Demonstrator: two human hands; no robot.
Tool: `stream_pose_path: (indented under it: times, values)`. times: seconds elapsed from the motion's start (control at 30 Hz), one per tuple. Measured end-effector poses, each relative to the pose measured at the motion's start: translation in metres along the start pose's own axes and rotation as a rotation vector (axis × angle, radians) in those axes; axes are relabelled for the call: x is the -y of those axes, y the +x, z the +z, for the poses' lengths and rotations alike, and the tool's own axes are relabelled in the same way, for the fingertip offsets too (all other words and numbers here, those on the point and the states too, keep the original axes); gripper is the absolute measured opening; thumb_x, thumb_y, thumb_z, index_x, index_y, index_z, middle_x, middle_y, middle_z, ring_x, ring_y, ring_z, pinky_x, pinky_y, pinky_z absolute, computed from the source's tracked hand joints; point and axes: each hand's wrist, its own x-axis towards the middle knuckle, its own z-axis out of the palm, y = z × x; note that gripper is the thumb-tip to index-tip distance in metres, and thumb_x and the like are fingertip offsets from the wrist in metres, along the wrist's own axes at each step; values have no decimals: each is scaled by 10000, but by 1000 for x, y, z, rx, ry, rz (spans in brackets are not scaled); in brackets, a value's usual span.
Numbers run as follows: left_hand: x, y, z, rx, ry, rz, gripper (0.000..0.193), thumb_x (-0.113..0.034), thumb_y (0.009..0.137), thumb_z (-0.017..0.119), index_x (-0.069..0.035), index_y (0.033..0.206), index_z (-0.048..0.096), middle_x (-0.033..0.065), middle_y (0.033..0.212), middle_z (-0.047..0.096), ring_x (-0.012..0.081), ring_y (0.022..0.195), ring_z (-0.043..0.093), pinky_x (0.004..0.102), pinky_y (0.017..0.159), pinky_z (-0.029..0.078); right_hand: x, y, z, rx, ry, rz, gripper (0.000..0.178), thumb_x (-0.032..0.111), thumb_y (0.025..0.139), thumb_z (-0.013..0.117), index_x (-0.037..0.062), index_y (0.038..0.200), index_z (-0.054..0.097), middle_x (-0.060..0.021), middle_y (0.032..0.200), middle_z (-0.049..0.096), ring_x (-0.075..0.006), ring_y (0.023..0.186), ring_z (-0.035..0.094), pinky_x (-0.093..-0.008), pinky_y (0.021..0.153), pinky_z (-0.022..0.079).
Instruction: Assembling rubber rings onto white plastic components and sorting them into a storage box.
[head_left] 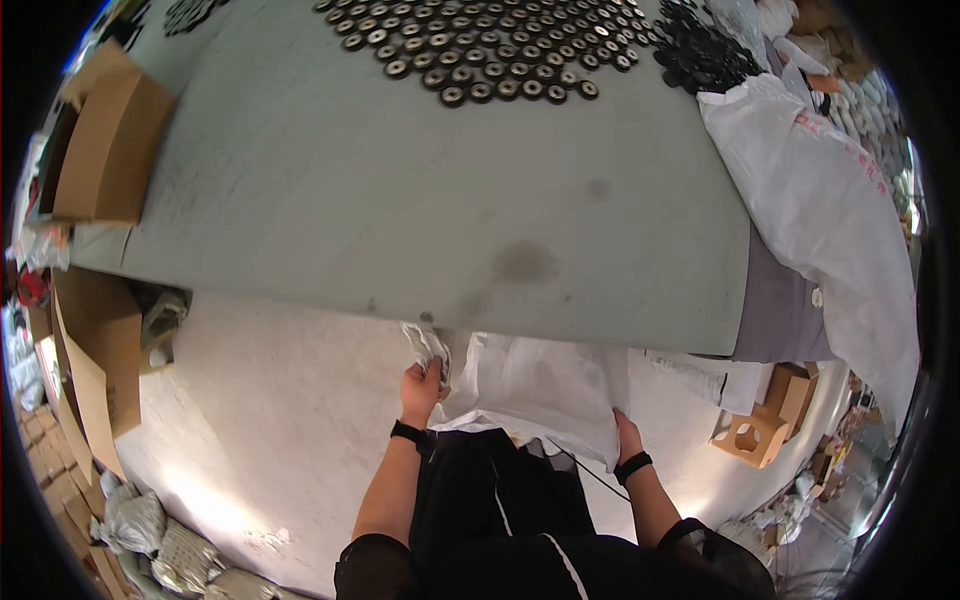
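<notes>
Between my hands, just below the table's near edge, hangs a large white bag [545, 385], like a woven sack. My left hand [422, 390] is closed round a bunched off-white bundle [428, 345], which looks like cord or cloth; the exact kind does not show. That hand is beside the bag's left edge. On the other side my right hand [627, 438] grips the bag's right edge, its fingers partly hidden by the white material. Part of the bag's upper end lies hidden under the tabletop.
The grey-green table [400, 220] carries many round black wheel-like parts [508, 88] and a pile of black pieces [705, 50] at its far side. A white sack [815, 200] drapes over the right corner. Cardboard boxes [115, 150] stand left; another open carton [765, 425] lies lower right.
</notes>
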Motion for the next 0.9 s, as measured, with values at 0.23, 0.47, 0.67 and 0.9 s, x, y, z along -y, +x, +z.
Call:
stream_pose_path:
  times: [0.23, 0.47, 0.67, 0.9]
  values:
    - [33, -48, -14, -131, 341, 509, 366, -282, 777, 537, 22, 574, 524, 188, 532, 513, 327, 512, 521, 377, 480, 394, 1, -10, -4, 39, -38, -60, 435, 292, 791, 504, -84, 1009, 501, -140, 917, 577, -221, 812, 561, -278, 720, 442]
    - [-36, -97, -13, -150, 139, 584, 389, -310, 770, 542, -6, 532, 494, 180, 494, 481, 348, 478, 492, 389, 444, 370, 3, -10, -18, 1, -263, -143, 445, 251, 783, 529, -58, 1092, 446, -149, 981, 562, -250, 875, 550, -314, 785, 427]
    - [-52, -136, -37, -88, -7, 630, 397, -287, 772, 539, 0, 505, 477, 185, 488, 472, 345, 468, 490, 393, 426, 362, -13, -61, 129, 129, -917, -940, 587, 332, 776, 533, -45, 1184, 343, -181, 1127, 457, -299, 1033, 446, -380, 846, 375]
    - [-86, -188, -43, 75, 228, 894, 409, -256, 742, 573, -25, 429, 447, 144, 421, 434, 292, 375, 461, 357, 370, 356, 23, 14, 296, 747, -634, -458, 409, 345, 838, 401, 29, 1086, 480, -106, 1045, 534, -242, 975, 493, -341, 810, 390]
